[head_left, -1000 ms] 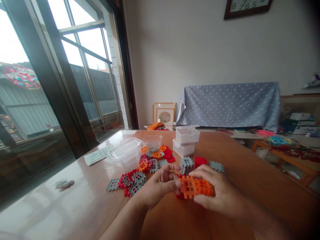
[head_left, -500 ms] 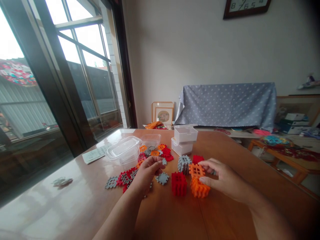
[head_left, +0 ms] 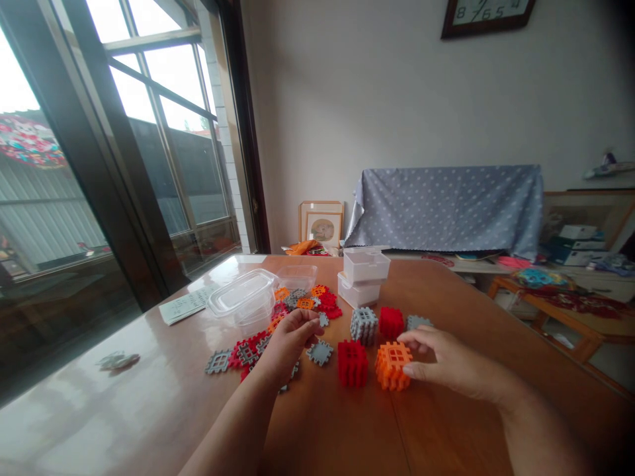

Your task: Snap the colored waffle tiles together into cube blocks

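Observation:
On the table, my right hand (head_left: 436, 357) has its thumb and fingers at the right edge of an orange window-pattern building tile (head_left: 394, 354), which tops a stack of orange tiles. Left of that stack stands a red tile stack (head_left: 352, 363). Behind are a grey tile stack (head_left: 364, 325) and a second red stack (head_left: 391, 322). My left hand (head_left: 292, 337) is closed, fingertips together; what they hold, if anything, is hidden. Close to its fingertips are a small grey tile (head_left: 323, 319) and a flat grey tile (head_left: 319, 353).
Loose red, orange and grey tiles (head_left: 248, 352) spread around my left forearm. Clear plastic containers (head_left: 243, 297) and a note sheet (head_left: 184, 304) lie farther left. Two white boxes (head_left: 366, 266) are stacked at the back. One grey tile (head_left: 419, 322) lies behind my right hand.
My right hand has lowered the orange tile from a tilted position onto the orange stack, where it now lies flat. The left hand has hardly moved.

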Demonstrator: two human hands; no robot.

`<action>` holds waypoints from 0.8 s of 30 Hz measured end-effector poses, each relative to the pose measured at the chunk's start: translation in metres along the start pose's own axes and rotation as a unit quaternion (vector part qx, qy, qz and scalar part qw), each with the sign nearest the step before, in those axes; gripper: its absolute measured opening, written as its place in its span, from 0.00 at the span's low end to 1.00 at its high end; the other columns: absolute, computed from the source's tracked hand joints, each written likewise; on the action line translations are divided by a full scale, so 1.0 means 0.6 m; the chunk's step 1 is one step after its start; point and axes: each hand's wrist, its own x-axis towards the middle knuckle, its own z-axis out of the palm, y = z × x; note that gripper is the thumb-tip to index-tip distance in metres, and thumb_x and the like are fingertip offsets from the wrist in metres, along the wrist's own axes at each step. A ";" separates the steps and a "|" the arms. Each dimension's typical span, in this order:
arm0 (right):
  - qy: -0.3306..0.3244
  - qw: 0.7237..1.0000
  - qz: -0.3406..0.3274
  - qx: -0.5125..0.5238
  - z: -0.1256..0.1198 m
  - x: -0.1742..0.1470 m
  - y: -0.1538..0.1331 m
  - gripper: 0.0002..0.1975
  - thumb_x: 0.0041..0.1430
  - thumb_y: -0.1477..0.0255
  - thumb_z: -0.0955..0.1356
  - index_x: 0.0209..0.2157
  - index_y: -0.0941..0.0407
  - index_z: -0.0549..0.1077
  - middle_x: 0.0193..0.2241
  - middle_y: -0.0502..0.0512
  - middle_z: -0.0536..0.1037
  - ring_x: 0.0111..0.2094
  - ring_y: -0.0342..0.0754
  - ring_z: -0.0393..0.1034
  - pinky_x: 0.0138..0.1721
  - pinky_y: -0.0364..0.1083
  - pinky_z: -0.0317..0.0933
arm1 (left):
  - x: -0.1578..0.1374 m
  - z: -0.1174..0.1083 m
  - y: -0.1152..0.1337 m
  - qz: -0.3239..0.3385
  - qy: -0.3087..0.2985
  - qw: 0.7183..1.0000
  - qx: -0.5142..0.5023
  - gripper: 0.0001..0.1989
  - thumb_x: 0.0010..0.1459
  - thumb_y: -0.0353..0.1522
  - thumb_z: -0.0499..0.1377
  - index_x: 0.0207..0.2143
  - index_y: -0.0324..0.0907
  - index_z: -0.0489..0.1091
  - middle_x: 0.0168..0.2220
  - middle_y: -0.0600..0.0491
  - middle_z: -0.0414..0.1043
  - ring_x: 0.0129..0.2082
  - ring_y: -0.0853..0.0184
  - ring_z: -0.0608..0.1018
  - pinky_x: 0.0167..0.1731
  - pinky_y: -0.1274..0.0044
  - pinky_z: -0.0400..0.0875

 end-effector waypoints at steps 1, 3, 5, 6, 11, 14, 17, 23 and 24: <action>-0.004 1.000 0.001 0.000 0.000 0.000 0.001 0.22 0.57 0.60 0.74 0.51 0.53 0.79 0.47 0.57 0.81 0.49 0.57 0.76 0.51 0.52 0.70 | 0.000 0.000 0.000 0.000 -0.001 1.000 0.001 0.15 0.56 0.41 0.66 0.38 0.40 0.70 0.31 0.51 0.77 0.26 0.71 0.72 0.30 0.78 0.64; -0.015 1.000 0.006 0.000 0.001 -0.001 0.005 0.22 0.57 0.60 0.74 0.52 0.53 0.78 0.49 0.57 0.80 0.51 0.58 0.75 0.53 0.54 0.69 | 0.000 -0.001 -0.001 -0.002 -0.003 1.000 0.001 0.15 0.57 0.41 0.66 0.38 0.40 0.70 0.31 0.51 0.77 0.27 0.71 0.73 0.30 0.78 0.64; -0.018 1.000 0.018 0.004 0.002 -0.003 0.010 0.25 0.57 0.59 0.74 0.54 0.53 0.77 0.51 0.59 0.79 0.52 0.58 0.75 0.55 0.55 0.68 | 0.000 -0.002 -0.001 -0.004 -0.004 1.000 0.001 0.15 0.57 0.41 0.66 0.39 0.40 0.70 0.32 0.51 0.77 0.27 0.71 0.73 0.30 0.78 0.64; -0.015 1.000 0.024 0.007 0.003 -0.003 0.012 0.26 0.57 0.58 0.75 0.55 0.53 0.76 0.52 0.59 0.79 0.53 0.59 0.74 0.56 0.56 0.68 | 0.000 -0.003 -0.002 -0.004 -0.004 1.000 0.001 0.15 0.57 0.41 0.66 0.39 0.40 0.70 0.32 0.51 0.77 0.27 0.71 0.73 0.30 0.78 0.64; 0.017 0.999 0.027 -0.001 0.004 0.002 0.017 0.28 0.58 0.54 0.74 0.55 0.55 0.76 0.48 0.59 0.80 0.48 0.56 0.75 0.51 0.53 0.70 | 0.004 -0.013 0.000 0.009 0.006 1.000 -0.006 0.16 0.56 0.41 0.67 0.38 0.40 0.69 0.31 0.52 0.77 0.27 0.71 0.72 0.29 0.79 0.63; 0.068 0.997 0.009 -0.037 0.005 0.012 0.012 0.20 0.63 0.54 0.69 0.46 0.55 0.78 0.37 0.54 0.80 0.38 0.52 0.74 0.41 0.49 0.69 | 0.013 -0.029 0.001 0.026 0.043 0.999 -0.022 0.16 0.52 0.41 0.68 0.37 0.41 0.69 0.30 0.53 0.75 0.25 0.72 0.70 0.28 0.80 0.61; 0.154 0.985 -0.031 -0.067 0.013 0.021 0.000 0.18 0.68 0.55 0.65 0.37 0.54 0.77 0.31 0.51 0.78 0.34 0.49 0.72 0.35 0.46 0.65 | 0.025 -0.055 -0.005 0.042 0.114 0.993 -0.003 0.15 0.51 0.39 0.67 0.37 0.41 0.70 0.28 0.55 0.74 0.24 0.71 0.71 0.27 0.79 0.60; 0.247 0.957 -0.106 -0.104 0.055 0.018 -0.052 0.17 0.70 0.58 0.63 0.31 0.52 0.73 0.25 0.49 0.73 0.28 0.47 0.68 0.32 0.46 0.60 | 0.039 -0.099 -0.030 0.091 0.219 0.920 0.311 0.07 0.58 0.32 0.58 0.39 0.42 0.73 0.30 0.52 0.75 0.30 0.64 0.73 0.33 0.74 0.63; 0.242 0.957 -0.119 -0.109 0.062 0.018 -0.061 0.17 0.70 0.59 0.63 0.31 0.52 0.72 0.25 0.49 0.72 0.28 0.47 0.67 0.33 0.46 0.60 | 0.038 -0.101 -0.034 0.092 0.215 0.896 0.378 0.09 0.58 0.30 0.57 0.41 0.42 0.73 0.34 0.49 0.77 0.34 0.61 0.75 0.36 0.73 0.64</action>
